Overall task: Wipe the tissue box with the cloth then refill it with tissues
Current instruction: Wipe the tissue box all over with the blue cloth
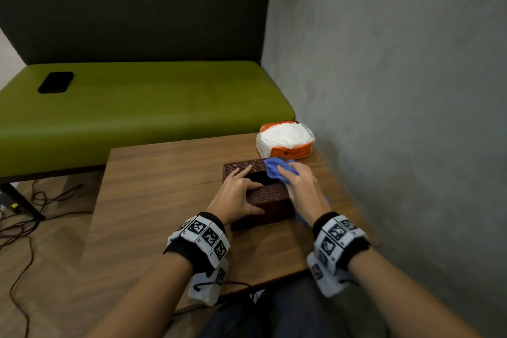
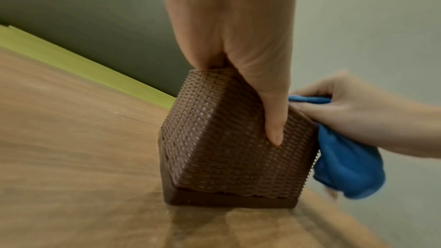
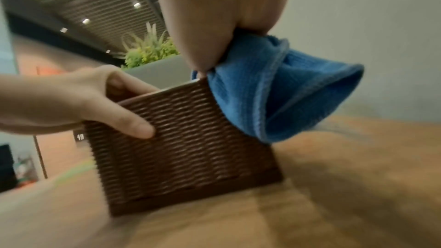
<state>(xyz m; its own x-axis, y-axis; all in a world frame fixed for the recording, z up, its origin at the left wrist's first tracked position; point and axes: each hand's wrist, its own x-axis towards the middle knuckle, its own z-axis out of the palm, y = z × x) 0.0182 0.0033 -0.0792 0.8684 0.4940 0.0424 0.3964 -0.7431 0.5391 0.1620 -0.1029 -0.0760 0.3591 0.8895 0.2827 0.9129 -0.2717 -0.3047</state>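
Observation:
A brown woven tissue box (image 1: 270,195) stands on the wooden table (image 1: 164,200), its top slot showing nothing inside. My left hand (image 1: 244,192) grips its near left corner, fingers on the top and thumb on the near side (image 2: 274,131). My right hand (image 1: 299,186) holds a blue cloth (image 1: 275,169) bunched against the box's top right edge. The cloth (image 3: 286,91) hangs down the right side of the box (image 3: 186,148). An orange and white tissue pack (image 1: 285,140) lies behind the box, by the wall.
A grey wall (image 1: 411,118) runs close along the table's right edge. Behind the table stands a green bench (image 1: 137,107) with a black phone (image 1: 56,82) on it. Cables (image 1: 27,214) lie on the floor to the left.

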